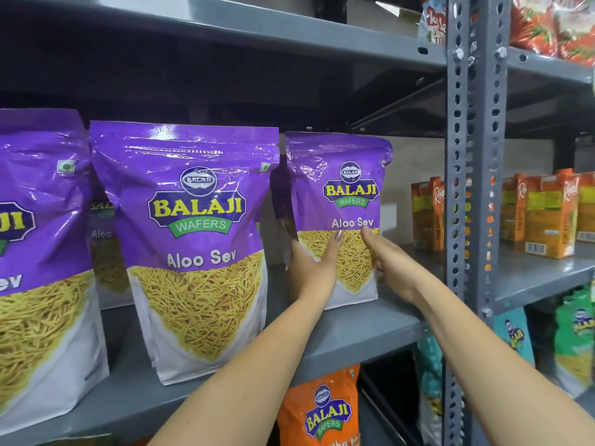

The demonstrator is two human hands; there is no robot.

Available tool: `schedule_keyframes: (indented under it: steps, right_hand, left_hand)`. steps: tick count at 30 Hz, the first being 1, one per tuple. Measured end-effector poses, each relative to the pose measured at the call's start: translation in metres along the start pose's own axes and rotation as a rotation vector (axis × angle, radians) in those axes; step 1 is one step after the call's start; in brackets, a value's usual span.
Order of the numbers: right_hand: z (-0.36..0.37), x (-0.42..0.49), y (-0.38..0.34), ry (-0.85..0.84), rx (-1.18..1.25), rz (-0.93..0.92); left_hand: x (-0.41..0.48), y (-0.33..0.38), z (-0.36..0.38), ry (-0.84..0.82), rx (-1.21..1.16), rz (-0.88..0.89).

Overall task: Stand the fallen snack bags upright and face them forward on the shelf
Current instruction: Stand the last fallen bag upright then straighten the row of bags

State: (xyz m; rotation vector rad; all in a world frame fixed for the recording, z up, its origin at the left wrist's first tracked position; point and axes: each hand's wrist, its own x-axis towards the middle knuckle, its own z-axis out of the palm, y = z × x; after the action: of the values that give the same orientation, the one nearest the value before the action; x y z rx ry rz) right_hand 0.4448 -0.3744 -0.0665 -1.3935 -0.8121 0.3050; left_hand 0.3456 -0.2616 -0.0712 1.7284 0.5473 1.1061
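Three purple Aloo Sev bags stand upright along the grey shelf [360, 329], labels facing me. The rightmost bag [341, 194] sits further back, and both hands hold it low down. My left hand [314, 268] grips its lower left edge with fingers spread over the front. My right hand [386, 262] presses against its lower right side, thumb on the front. The middle bag [199, 246] stands near the shelf's front edge. The left bag [35, 252] is cut off by the frame. Another purple bag [104, 239] stands behind them, mostly hidden.
A perforated grey upright post [471, 188] bounds the shelf on the right. Orange cartons [544, 214] stand on the neighbouring shelf. An orange snack bag [322, 410] and green and blue bags [576, 336] fill the shelves below. Red packets [547, 24] lie above.
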Motion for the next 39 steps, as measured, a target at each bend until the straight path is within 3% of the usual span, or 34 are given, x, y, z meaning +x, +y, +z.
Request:
schedule_keyframes:
  steps: [8,22,24,26,28,30,31,33,36,39]
  right_hand:
    - [0.002,-0.045,-0.010,-0.002,-0.033,-0.017]
    - [0.007,-0.072,-0.013,0.027,-0.017,-0.032]
    - [0.012,-0.078,-0.014,0.139,-0.014,-0.059]
    - [0.021,-0.087,-0.015,0.386,-0.079,-0.182]
    - [0.033,-0.102,-0.014,0.636,-0.172,-0.440]
    - [0.053,-0.120,-0.014,0.724,-0.244,-0.714]
    - [0.068,-0.126,-0.014,0.677,-0.245,-0.798]
    - [0.100,-0.134,-0.014,0.487,-0.223,-0.837]
    - [0.148,-0.126,-0.016,0.241,-0.273,-0.704]
    - [0.176,-0.109,-0.020,0.044,-0.320,-0.525]
  left_hand:
    - [-0.041,0.008,-0.030,0.006,0.110,0.118]
    - [-0.072,0.018,-0.036,0.025,0.106,0.141]
    - [-0.085,0.016,-0.041,0.069,0.131,0.240]
    - [-0.104,0.015,-0.058,0.156,0.198,0.449]
    - [-0.119,0.011,-0.087,0.238,0.237,0.725]
    - [-0.120,-0.001,-0.125,0.357,0.256,0.950]
    - [-0.116,-0.006,-0.147,0.417,0.270,0.981]
    - [-0.102,-0.011,-0.182,0.484,0.308,0.866]
    - [-0.083,-0.014,-0.208,0.382,0.385,0.642]
    - [-0.074,-0.024,-0.214,0.252,0.477,0.594]
